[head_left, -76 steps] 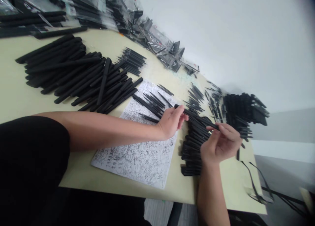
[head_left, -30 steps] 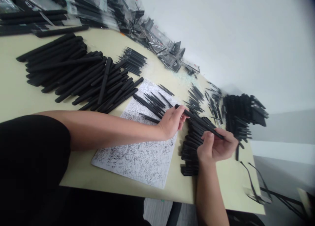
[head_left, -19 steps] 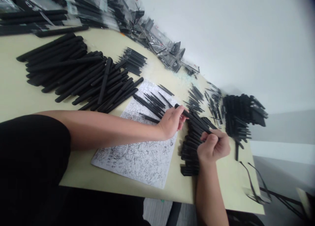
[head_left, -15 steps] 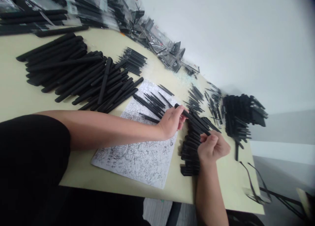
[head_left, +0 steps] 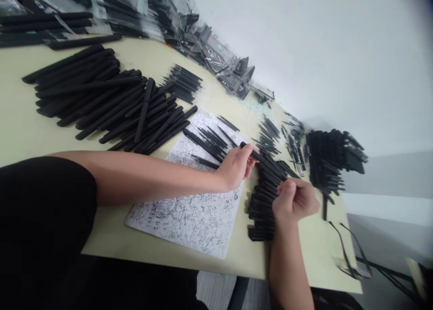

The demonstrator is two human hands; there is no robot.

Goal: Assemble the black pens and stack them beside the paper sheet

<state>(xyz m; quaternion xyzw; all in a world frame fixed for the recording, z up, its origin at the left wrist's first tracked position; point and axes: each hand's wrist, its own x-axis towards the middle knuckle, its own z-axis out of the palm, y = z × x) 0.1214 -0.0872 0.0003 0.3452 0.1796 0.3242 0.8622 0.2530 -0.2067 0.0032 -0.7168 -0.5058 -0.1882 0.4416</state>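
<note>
- Left hand [head_left: 237,168]: thumb and fingers clamped on one end of the black pen [head_left: 262,161].
- Right hand [head_left: 296,199]: curled tight round its other end.
- Black pen: slanting between both hands, over the pile of pens [head_left: 262,206].
- Possible fault: uneven pulling could cause a slip, scattering the pile.

Dark-framed eyeglasses [head_left: 355,272] right of my right hand [head_left: 296,201], plastic packaging [head_left: 216,53] beyond my left hand [head_left: 237,168], pale wall [head_left: 318,53] behind
</note>
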